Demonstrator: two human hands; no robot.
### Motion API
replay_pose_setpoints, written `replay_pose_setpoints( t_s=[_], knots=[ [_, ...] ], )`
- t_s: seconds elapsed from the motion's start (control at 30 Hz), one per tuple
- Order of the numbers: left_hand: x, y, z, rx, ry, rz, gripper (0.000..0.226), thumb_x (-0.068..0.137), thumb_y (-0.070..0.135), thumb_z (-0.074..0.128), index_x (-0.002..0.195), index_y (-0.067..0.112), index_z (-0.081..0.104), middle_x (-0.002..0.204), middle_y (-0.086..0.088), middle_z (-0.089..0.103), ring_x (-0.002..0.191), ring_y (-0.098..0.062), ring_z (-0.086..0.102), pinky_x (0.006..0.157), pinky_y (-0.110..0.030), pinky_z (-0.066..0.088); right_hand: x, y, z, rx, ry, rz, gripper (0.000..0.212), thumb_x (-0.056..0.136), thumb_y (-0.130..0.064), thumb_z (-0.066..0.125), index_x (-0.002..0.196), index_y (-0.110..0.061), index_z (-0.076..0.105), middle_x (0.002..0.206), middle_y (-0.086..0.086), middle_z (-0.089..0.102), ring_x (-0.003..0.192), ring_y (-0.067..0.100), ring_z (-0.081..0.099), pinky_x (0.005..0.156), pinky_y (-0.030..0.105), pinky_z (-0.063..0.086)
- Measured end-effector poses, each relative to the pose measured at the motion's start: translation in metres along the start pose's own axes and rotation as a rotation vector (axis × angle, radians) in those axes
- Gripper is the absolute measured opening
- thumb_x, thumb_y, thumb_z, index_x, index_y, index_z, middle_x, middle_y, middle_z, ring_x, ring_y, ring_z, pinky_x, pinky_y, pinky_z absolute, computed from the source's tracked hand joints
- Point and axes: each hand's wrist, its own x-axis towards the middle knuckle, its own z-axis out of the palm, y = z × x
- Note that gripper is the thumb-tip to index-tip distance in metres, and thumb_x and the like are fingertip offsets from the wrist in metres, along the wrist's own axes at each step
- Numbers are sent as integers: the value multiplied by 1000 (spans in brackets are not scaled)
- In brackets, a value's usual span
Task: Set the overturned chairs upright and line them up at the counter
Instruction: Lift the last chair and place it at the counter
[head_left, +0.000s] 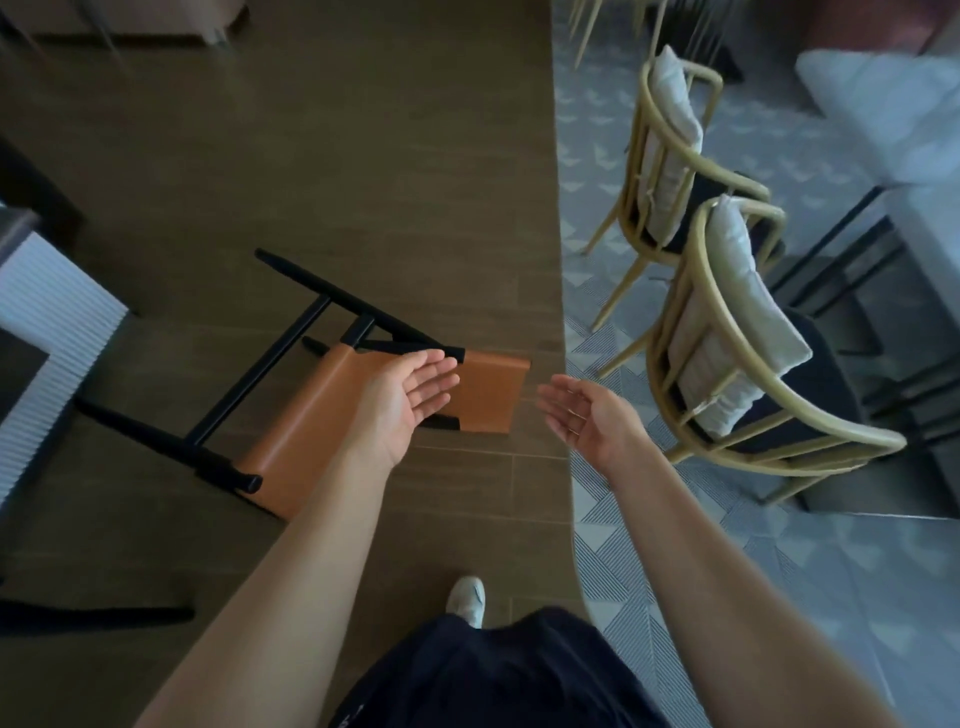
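Bare wood floor lies open beyond the overturned chair and along its right side, up to the patterned tile. Our left hand hangs open over the tan seat. Our right hand is open in the gap between the backrest and the nearer yellow-framed armchair. That armchair and the farther yellow-framed armchair just behind it close off the right. On the left, the chair's black legs jut toward the white ribbed panel, leaving us only a narrow strip of floor. A dark bar lies across the floor at lower left.
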Motion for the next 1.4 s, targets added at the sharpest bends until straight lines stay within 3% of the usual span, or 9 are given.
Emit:
replay_pose_setpoints(
  t_s=[0.2,0.4,0.6,0.8,1.0,1.2,1.4],
  knots=[
    [35,4,35,-1,24,4,28,98,23,47,109,8,68,106,-8,74,99,-22,71,76,-30,58,47,-38,-2,5,-46,33,22,100,-14,49,100,-9,70,92,8,77,82,19,75,70,32,54],
    [58,-11,78,-47,169,5,26,99,23,47,106,10,69,103,-5,75,95,-20,72,83,-34,53,104,-75,-3,-17,-152,112,19,97,-13,52,101,-9,70,94,9,77,85,20,75,69,32,53],
    [73,-27,135,-221,335,64,28,100,24,45,111,9,66,105,-5,74,98,-19,71,88,-34,53,155,-103,-11,-234,-278,164,19,97,-17,52,102,-12,70,97,7,77,87,19,75,73,31,53],
    [88,-54,160,-316,417,42,25,99,22,47,108,7,66,104,-7,75,97,-19,71,88,-34,54,187,-106,-30,-289,-266,204,19,97,-17,52,100,-11,70,92,7,77,84,18,75,71,30,53],
    [136,-110,154,-298,435,-36,24,99,20,49,109,7,66,103,-6,75,97,-18,71,85,-32,53,230,-80,-49,-283,-231,172,18,97,-14,53,100,-9,70,92,7,77,84,18,74,71,30,54],
    [204,-185,124,-569,445,41,23,96,18,51,108,5,66,104,-8,74,98,-20,71,78,-28,56,305,-11,-70,-284,-204,141,16,98,-13,52,100,-8,67,94,7,74,81,15,70,72,27,53],
    [287,-296,91,-439,473,-35,17,97,16,54,105,8,66,104,-7,73,101,-20,69,83,-29,53,422,76,-95,-315,-214,146,18,101,-11,46,100,-9,64,96,6,69,81,12,66,72,23,51]
  ],
)
